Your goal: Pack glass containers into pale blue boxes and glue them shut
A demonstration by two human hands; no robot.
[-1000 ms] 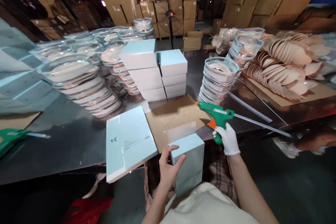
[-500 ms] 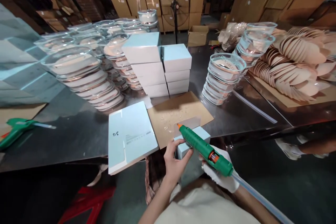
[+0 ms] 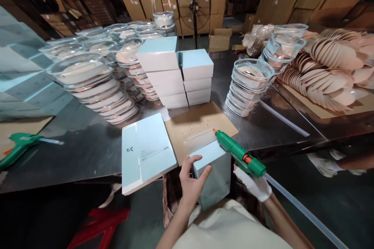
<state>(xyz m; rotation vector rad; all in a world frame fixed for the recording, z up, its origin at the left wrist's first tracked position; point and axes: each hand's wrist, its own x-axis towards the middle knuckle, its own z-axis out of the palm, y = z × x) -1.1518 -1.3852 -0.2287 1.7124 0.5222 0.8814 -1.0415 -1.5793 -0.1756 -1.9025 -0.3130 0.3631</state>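
Note:
My bare left hand [image 3: 193, 179] grips the near left corner of a light blue box [image 3: 214, 183], fingers on its left side and thumb on the front. In my gloved right hand [image 3: 254, 183] is a green hot glue gun [image 3: 238, 149] with a long clear glue stick [image 3: 304, 206] running out of its back. The gun's orange nozzle points up and left, over the far right part of the box. A pale flap edge shows along the box's far side. Under the nozzle lies a brown cardboard sheet [image 3: 201, 116] with bits of dried glue on it.
A flat light blue box [image 3: 149, 151] lies at the table's front edge. Behind stand stacked blue-and-white boxes [image 3: 163, 66] and stacks of clear round containers [image 3: 96, 81]. Another green glue gun [image 3: 20, 144] rests at left; a loose glue stick [image 3: 284, 118] and fanned wooden pieces [image 3: 327, 74] at right.
The glue gun and my right hand have moved to the right, uncovering more of the box's top and front. My left hand still holds the box at nearly the same spot.

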